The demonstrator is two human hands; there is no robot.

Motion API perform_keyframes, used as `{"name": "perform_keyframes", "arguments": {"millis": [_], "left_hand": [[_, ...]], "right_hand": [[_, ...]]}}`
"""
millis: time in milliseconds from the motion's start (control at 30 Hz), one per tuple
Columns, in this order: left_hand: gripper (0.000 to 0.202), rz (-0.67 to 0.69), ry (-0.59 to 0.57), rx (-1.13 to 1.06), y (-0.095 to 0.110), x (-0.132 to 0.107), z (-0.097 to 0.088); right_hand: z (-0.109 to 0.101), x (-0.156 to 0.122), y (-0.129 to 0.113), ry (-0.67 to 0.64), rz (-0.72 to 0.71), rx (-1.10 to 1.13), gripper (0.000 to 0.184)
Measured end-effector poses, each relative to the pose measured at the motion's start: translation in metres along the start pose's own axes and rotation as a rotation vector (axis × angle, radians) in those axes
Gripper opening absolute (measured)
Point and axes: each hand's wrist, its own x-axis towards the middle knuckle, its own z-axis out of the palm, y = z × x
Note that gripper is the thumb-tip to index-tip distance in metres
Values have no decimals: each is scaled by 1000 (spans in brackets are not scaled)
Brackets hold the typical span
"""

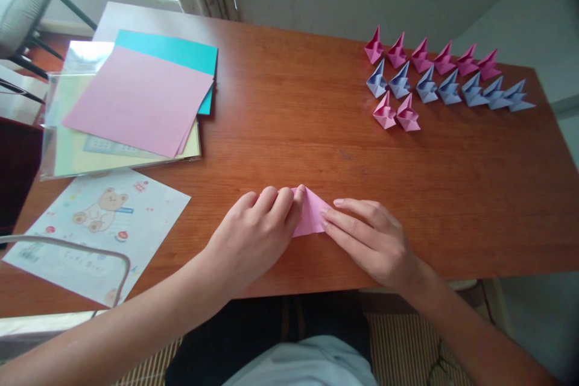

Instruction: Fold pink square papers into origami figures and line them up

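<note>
A folded piece of pink origami paper (pixel 312 212) lies near the front edge of the table, between my two hands. My left hand (pixel 265 220) is closed with curled fingers over the left part of the paper, and its index fingertip presses on the top point. The paper under that hand is hidden. My right hand (pixel 373 235) has its fingers stretched out from the right, with the fingertips touching the paper's right corner. Its thumb is mostly hidden.
Folded paper figures stand in rows at the back right: dark pink (pixel 420 55), pale blue (pixel 426 84) and lighter pink (pixel 384 111). At left lie pink sheets (pixel 140 96), a teal sheet (pixel 181 51), a clear sleeve (pixel 54 126) and a bear-print sheet (pixel 149 205) crossed by a cable (pixel 67 243).
</note>
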Motion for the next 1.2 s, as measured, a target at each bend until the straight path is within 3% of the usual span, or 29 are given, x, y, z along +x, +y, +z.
{"name": "perform_keyframes", "arguments": {"millis": [1200], "left_hand": [[46, 8, -18, 10, -1, 0, 0]], "right_hand": [[10, -5, 2, -34, -57, 47, 20]]}}
